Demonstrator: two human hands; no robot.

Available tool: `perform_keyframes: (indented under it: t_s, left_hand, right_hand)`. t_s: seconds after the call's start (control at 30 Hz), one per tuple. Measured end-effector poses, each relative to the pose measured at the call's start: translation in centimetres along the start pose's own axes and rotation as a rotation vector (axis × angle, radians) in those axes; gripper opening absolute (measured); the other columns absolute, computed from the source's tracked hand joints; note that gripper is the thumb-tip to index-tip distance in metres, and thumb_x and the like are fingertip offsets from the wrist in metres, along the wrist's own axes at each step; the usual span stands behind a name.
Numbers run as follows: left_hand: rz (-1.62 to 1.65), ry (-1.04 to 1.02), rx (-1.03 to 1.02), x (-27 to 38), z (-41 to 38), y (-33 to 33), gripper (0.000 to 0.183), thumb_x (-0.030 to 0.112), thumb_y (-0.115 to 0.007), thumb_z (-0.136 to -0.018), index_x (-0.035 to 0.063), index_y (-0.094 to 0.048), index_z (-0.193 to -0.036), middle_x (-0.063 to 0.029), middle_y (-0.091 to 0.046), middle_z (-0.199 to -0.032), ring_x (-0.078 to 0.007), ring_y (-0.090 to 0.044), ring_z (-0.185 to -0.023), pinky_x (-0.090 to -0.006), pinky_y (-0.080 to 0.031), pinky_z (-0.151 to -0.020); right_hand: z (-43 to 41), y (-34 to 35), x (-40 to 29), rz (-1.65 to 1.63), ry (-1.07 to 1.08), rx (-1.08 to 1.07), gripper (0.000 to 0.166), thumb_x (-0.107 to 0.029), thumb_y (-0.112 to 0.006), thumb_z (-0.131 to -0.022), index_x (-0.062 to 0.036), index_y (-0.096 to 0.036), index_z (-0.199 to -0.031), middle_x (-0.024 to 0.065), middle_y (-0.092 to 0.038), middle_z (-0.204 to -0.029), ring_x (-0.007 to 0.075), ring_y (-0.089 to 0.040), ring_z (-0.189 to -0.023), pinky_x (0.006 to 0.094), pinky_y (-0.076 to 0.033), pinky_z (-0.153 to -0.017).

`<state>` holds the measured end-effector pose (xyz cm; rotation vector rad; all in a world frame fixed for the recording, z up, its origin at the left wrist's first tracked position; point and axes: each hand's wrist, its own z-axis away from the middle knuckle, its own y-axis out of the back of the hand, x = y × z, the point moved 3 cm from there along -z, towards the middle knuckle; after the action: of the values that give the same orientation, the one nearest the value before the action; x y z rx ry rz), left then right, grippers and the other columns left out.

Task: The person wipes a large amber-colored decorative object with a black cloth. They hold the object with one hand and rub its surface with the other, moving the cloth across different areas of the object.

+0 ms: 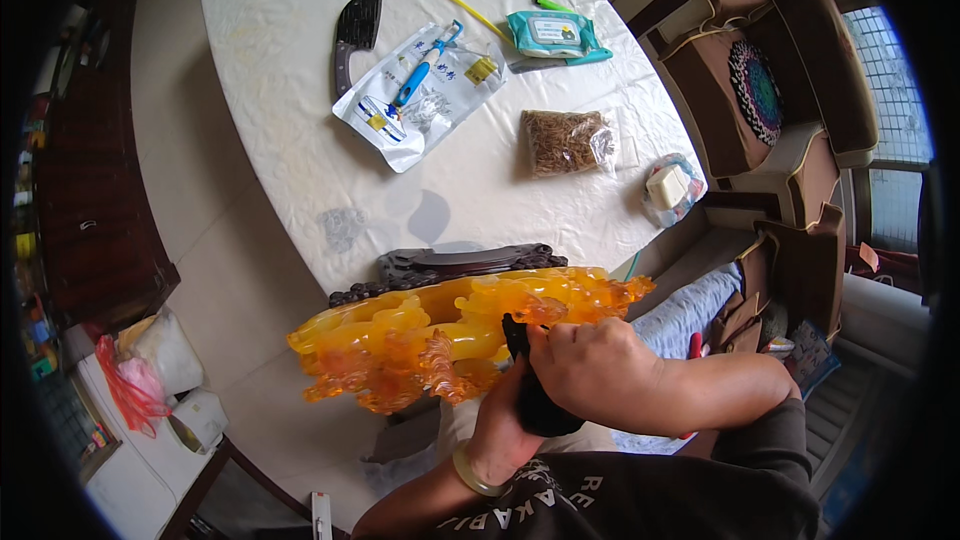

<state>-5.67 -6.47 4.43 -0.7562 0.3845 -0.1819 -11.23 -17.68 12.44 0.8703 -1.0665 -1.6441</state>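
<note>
My left hand [501,416], with a pale bangle at the wrist, supports a black cloth-like item [541,406] from below and the left. Over its upper part, my right hand [604,364] is closed with the fingers curled. Just beyond both hands stretches a glossy amber-coloured carved ornament [427,315], orange and frilled along its near side. A dark carved stand [480,259] shows behind it at the near end of the table. Whether the black item touches the carving cannot be made out, and my right fingertips are partly hidden.
On the white-covered table [285,127] lie a cleaver [358,34], a silver pouch [450,116] under a blue-handled peeler [420,79], a wipes pack [553,34], a knife [562,61], a bag of brown dried strips [566,142] and a white block [667,187]. Brown cushioned seats [720,105] line the right.
</note>
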Motion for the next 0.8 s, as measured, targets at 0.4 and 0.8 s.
perform_keyframes:
  t_s: [0.4, 0.8]
  left_hand:
    - [-0.075, -0.073, 0.04, -0.1, 0.1, -0.9, 0.046, 0.035, -0.03, -0.106, 0.0065, -0.041, -0.14, -0.0083, -0.051, -0.135, -0.0206, -0.05, -0.125, -0.0386, -0.039, -0.108]
    - [-0.245, -0.03, 0.032, -0.1, 0.1, 1.1, 0.04, 0.028, -0.043, -0.103, 0.0022, -0.049, -0.133, -0.009, -0.059, -0.124, -0.0182, -0.058, -0.113, -0.0351, -0.044, -0.101]
  right_hand:
    - [0.1, -0.9, 0.1, -0.125, -0.064, 0.133, 0.037, -0.018, -0.061, -0.075, 0.0006, -0.065, -0.107, 0.0015, -0.051, -0.067, 0.0123, -0.056, -0.053, 0.0274, -0.044, -0.039]
    - [3.3, -1.5, 0.1, -0.139, -0.136, 0.135, 0.048, -0.012, -0.061, -0.073, 0.0056, -0.061, -0.118, 0.001, -0.05, -0.068, 0.0108, -0.055, -0.051, 0.0255, -0.043, -0.041]
